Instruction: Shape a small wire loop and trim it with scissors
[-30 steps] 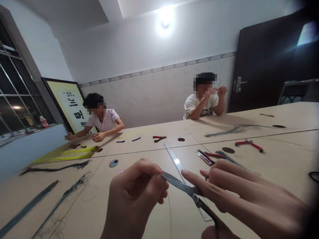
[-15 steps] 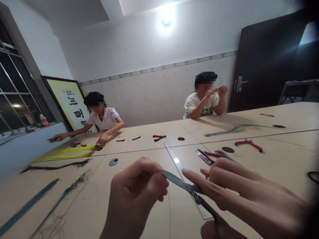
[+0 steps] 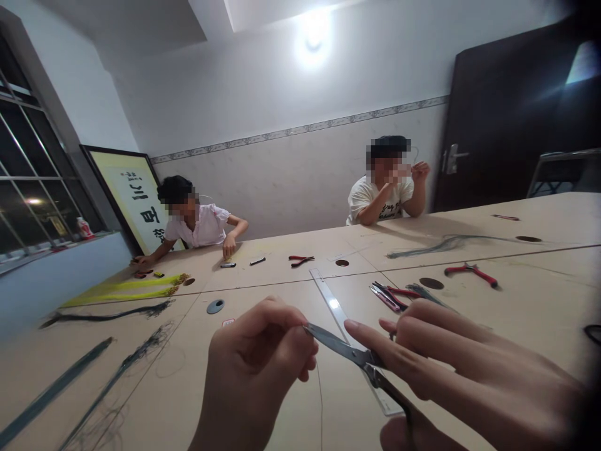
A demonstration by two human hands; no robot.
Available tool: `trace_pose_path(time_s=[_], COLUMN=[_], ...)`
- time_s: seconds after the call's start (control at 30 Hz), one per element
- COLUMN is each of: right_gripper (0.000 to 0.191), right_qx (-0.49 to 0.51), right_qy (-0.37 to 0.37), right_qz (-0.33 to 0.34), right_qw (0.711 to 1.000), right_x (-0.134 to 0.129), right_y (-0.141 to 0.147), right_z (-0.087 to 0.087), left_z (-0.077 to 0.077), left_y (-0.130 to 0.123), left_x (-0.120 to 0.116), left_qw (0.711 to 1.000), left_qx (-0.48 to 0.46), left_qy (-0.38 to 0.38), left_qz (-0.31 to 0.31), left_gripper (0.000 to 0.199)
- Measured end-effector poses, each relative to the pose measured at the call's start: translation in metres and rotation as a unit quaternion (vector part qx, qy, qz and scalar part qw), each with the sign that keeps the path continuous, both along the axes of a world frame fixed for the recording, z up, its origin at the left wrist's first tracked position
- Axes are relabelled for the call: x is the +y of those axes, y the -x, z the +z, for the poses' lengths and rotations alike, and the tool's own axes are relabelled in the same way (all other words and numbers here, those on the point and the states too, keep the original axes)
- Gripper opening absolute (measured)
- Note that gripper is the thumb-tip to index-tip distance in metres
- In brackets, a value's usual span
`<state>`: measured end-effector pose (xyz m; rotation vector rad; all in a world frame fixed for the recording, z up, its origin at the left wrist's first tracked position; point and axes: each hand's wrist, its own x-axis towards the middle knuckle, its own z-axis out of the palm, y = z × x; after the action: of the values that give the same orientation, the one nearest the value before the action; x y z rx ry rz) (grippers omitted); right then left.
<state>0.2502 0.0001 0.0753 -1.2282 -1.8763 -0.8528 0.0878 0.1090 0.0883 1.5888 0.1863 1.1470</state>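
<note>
Steel-grey scissors (image 3: pixel 335 343), low centre: blade slim, dull, pointed; second blade not distinguishable. Right hand (image 3: pixel 451 360) clamped on the handles, its fingers hiding part of them; thumb and lower handle cut off by the bottom edge. Left hand (image 3: pixel 260 357): thumb and forefinger together at the blade tip; whatever is pinched there, cannot tell. Behind, pale ruler (image 3: pixel 332 303) on table, partly covered by scissors. Farther: red-handled pliers (image 3: pixel 473 269).

only one cam here, on my head, facing forward and down: left grip (image 3: pixel 263 357) and right grip (image 3: pixel 469 369) super close at the bottom, then across the table (image 3: pixel 178 401) to the far wall (image 3: pixel 263 194), door (image 3: pixel 498 125) off right
</note>
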Motion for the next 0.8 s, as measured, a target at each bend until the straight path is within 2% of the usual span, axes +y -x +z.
trace_pose_path(time_s=[0.4, 0.6, 0.8], right_gripper=[0.046, 0.046, 0.039], right_qx=[0.008, -0.016, -0.026], right_qy=[-0.004, 0.054, 0.063], right_qz=[0.002, 0.013, 0.018], right_qw=[1.000, 0.998, 0.998], right_x=[-0.0036, -0.0087, -0.0043], right_y=[-0.0004, -0.0048, -0.0073], right_z=[-0.0001, -0.0004, -0.0004], left_z=[-0.0026, -0.0014, -0.0017], left_y=[-0.0022, -0.0022, -0.0018], left_x=[0.0022, 0.0018, 0.0015], left_qw=[1.000, 0.999, 0.999], left_qx=[0.009, 0.011, 0.018], left_qy=[-0.009, -0.016, -0.022], left_qz=[0.019, 0.031, 0.036], left_gripper=[0.026, 0.026, 0.025])
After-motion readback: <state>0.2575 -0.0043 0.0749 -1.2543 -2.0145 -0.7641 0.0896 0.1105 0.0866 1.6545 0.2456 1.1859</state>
